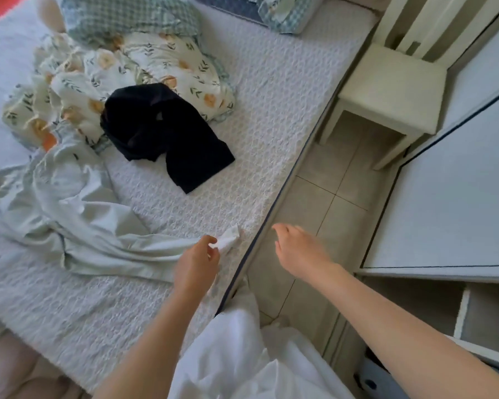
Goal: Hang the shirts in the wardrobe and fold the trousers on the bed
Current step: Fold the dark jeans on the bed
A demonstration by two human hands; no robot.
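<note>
Left hand is pinching the cuff end of the pale green shirt between thumb and fingers, right at the bed's side edge. The frame is slightly blurred there, so how much cloth it is holding is hard to tell. Right hand is hovering off the bed, over the floor tiles, with fingers loosely curled and nothing in them.

The shirt is lying crumpled across the middle of the bed, with one sleeve trailing out to the edge where the left hand is. The dark trousers are lying in a loose heap further up the bed, partly on the floral duvet and well apart from both hands. The wardrobe is standing across the floor strip from the bed, with a white stool beside it.

Handling, as judged:
- The shirt is looking thin, light and limp. It is creasing freely and will not hold a shape.
- Pulled by the cuff alone, it is likely to drag and twist across the bed.
- The collar or shoulder seams seem the better hold, one hand at each, so it hangs open for a hanger.
- The trousers are looking thicker but equally soft. The waistband seems the place to grip before laying them flat on the bed.
</note>
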